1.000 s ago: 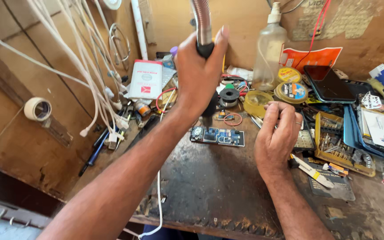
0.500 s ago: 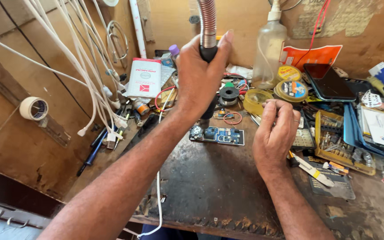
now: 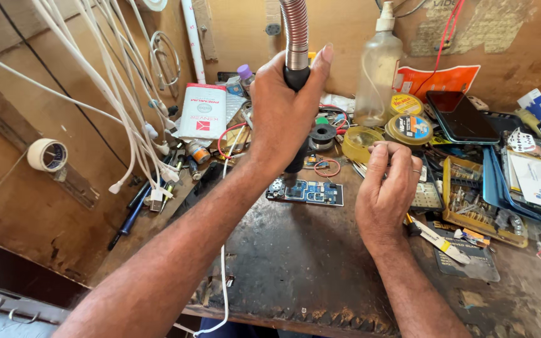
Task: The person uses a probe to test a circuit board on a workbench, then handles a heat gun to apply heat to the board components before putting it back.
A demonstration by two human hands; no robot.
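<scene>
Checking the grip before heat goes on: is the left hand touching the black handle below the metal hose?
Touching. The head view shows the left hand wrapped around the black handle, fingers closed over it.

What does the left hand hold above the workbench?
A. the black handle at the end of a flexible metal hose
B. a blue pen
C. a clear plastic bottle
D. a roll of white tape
A: the left hand is wrapped around the black handle below the ribbed metal hose.
</scene>
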